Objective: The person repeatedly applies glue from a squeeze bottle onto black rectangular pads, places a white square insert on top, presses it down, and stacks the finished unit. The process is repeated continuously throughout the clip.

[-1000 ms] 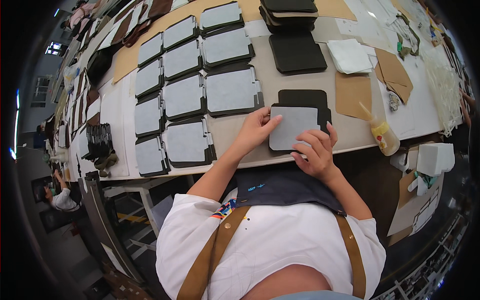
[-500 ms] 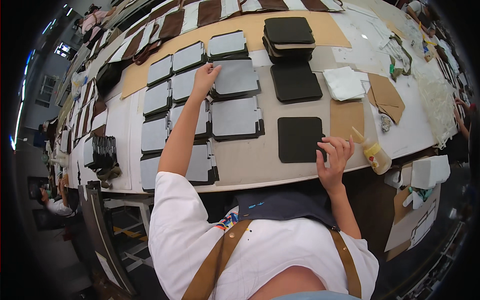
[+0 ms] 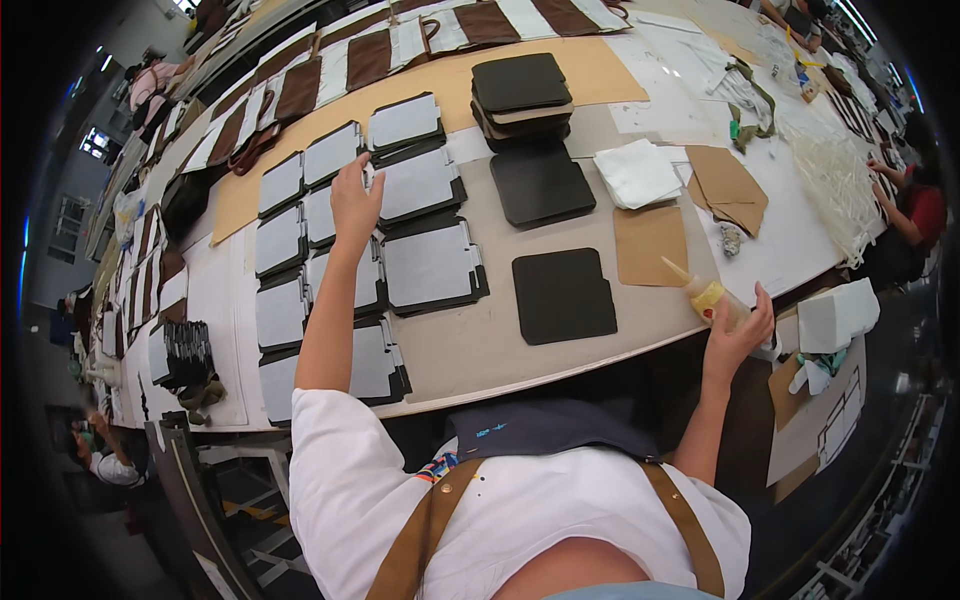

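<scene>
Squeeze bottle (image 3: 709, 300), contents unclear, lies at half-curled right grip (image 3: 741, 332); cannot tell whether it or left grip (image 3: 355, 198) holds anything.

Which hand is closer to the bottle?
Right: the right hand is at the wide end of the bottle. The left hand is far left of it, over the grey pieces.

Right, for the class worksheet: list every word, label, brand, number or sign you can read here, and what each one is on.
None can be read with certainty.
Small blue mark on the dark apron: too small to read.
Yellow label with a red spot, on the bottle at the right hand: too small to read.
Grey-faced panels: no lettering visible.
</scene>
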Motion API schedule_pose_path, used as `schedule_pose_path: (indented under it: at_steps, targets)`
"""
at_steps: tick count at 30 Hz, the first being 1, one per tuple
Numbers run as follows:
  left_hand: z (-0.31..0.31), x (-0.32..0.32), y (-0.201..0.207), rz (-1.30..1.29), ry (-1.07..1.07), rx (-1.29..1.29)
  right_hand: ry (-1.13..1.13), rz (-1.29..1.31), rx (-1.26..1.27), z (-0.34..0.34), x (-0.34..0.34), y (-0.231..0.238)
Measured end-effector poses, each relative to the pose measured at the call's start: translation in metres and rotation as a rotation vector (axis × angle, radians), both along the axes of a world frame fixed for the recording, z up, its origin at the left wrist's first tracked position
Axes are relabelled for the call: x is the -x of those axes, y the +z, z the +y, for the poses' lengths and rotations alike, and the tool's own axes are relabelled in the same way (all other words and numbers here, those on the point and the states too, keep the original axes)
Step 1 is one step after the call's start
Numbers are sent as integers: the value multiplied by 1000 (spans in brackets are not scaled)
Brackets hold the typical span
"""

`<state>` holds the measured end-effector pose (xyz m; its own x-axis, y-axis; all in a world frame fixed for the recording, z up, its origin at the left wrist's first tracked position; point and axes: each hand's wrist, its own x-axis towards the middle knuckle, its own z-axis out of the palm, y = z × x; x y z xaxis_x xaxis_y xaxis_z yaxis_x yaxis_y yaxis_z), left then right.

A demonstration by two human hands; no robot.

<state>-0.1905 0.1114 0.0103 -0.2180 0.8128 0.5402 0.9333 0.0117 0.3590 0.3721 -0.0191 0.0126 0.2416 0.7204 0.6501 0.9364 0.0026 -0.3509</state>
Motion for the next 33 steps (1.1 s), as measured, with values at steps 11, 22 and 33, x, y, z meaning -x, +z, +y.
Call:
schedule_pose_path:
  at_steps: [11,22,33]
  targets:
    - [-116,-155,45,-733,-547,369,140,900,343,-22,-52,-31]
    - [-98,-180,5,-840,-420,54,491,1348,-23,-9,17,24]
    - [-104,-177,-4,-824,-351,-15,525,986,49,2,74,14]
